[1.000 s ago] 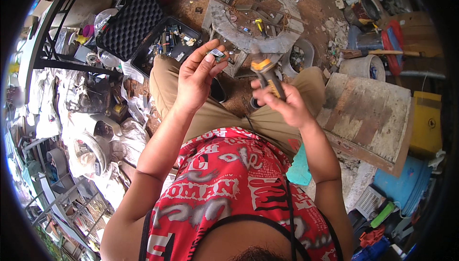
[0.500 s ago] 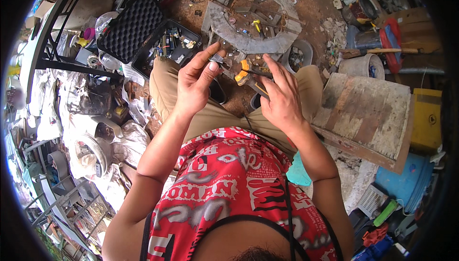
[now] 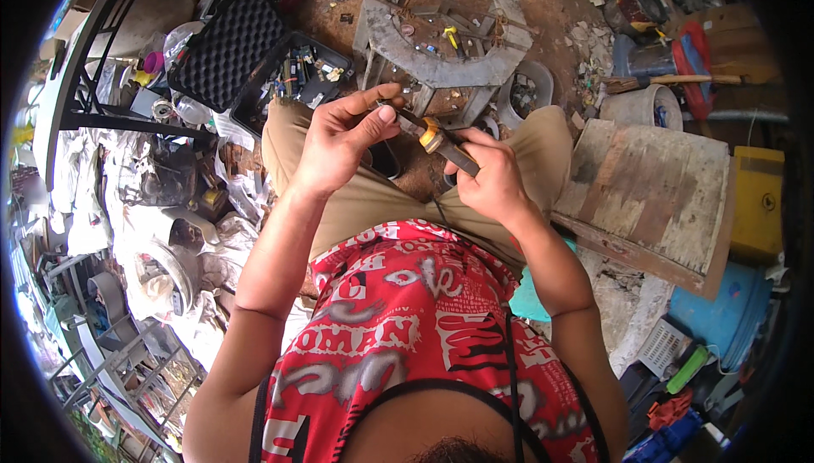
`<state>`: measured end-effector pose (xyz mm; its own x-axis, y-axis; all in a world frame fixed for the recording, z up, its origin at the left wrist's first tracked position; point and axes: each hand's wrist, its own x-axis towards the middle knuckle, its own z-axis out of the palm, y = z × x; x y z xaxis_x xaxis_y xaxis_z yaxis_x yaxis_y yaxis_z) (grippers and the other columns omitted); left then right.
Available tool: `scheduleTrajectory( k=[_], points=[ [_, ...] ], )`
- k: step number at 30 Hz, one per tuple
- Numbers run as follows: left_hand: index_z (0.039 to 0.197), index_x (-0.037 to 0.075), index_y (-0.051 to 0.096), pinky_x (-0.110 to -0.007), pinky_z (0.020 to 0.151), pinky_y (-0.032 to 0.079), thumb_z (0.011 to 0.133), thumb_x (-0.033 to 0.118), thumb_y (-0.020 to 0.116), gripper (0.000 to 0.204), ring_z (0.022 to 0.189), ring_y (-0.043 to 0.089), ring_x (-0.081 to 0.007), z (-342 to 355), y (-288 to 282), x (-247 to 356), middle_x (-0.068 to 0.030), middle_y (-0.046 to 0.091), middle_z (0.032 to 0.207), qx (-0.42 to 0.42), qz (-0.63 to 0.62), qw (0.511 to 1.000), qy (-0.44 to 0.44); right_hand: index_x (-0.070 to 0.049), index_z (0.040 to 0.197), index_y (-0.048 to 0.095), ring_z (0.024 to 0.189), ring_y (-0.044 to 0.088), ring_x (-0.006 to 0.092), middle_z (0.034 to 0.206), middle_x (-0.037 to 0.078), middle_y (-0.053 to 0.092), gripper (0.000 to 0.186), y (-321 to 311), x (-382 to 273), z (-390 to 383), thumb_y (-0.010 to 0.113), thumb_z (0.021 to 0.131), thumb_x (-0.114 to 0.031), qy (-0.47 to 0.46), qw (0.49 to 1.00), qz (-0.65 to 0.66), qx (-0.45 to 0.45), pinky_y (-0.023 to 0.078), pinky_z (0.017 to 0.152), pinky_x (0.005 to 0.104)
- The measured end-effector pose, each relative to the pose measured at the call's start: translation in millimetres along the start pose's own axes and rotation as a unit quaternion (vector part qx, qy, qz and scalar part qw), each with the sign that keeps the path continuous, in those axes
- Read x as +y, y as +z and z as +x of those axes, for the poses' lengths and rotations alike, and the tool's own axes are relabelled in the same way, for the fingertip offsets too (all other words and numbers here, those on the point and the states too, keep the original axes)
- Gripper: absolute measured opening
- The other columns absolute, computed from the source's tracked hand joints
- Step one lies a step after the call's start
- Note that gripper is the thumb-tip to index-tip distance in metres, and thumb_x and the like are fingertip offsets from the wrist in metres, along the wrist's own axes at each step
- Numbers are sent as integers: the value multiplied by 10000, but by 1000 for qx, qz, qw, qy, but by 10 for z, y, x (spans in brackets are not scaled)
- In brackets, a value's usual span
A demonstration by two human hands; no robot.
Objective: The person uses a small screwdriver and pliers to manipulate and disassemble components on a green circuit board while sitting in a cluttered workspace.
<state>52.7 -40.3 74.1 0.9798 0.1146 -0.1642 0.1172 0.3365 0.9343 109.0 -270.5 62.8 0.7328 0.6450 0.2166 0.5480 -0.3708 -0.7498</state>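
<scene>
Hands (image 3: 407, 145) on a soldering iron (image 3: 441, 142); beyond, open foam-lined case (image 3: 225, 43) of small tools (image 3: 297, 77).

The tool (image 3: 441, 142) has a dull dark metal shaft and a glossy yellow plastic band. The round stand (image 3: 445, 18) is rough grey metal, scuffed and dusty. The board (image 3: 653, 192) is weathered, unpainted wood. The case (image 3: 222, 46) is lined with matt black foam.

The shirt (image 3: 407, 327) is red with grey and white lettering, the trousers (image 3: 373, 200) khaki. The tool (image 3: 441, 141) looks dark with a yellow band, though small. The foam case (image 3: 225, 43) is black, the bucket (image 3: 721, 310) blue, the stand (image 3: 441, 56) grey.
</scene>
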Motion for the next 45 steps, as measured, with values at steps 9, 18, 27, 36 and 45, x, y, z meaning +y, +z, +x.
scheduleTrajectory(
  k=[9,18,27,36,45],
  points=[
    [1241,-38,587,-273,845,569,883,93,682,393,936,668,-145,19,-168,62,-101,676,1101,-87,-36,995,-31,11,652,614,731,619,187,801,106,654,193,-186,-13,83,455,681,117,134,967,143,-161,488,678,305],
    [1249,-28,598,-221,821,516,883,-5,626,367,864,644,-82,58,-299,190,-66,702,1020,-220,98,967,-85,19,659,593,649,530,117,720,42,600,79,-443,196,227,521,690,28,140,861,334,-357,434,589,270],
    [1247,-18,602,-238,828,514,863,53,693,401,846,638,-89,65,-257,153,-62,705,995,-207,21,976,-59,34,776,642,872,617,227,1014,158,658,197,-712,156,434,509,632,16,138,870,256,-398,478,781,317],
    [1162,-10,637,-187,720,476,753,-58,769,432,786,561,-45,89,-38,-330,-33,654,999,151,-7,968,203,34,1012,620,1053,584,391,1212,215,575,326,-449,-312,35,594,689,6,-10,995,-99,-4,472,929,424],
    [1089,5,644,-179,656,409,728,-94,766,394,717,426,-32,149,8,-361,-66,555,1142,108,80,936,327,14,958,618,1107,535,331,1305,163,521,291,-335,-331,48,644,673,-40,-34,979,-201,-9,417,943,437]
  ],
)
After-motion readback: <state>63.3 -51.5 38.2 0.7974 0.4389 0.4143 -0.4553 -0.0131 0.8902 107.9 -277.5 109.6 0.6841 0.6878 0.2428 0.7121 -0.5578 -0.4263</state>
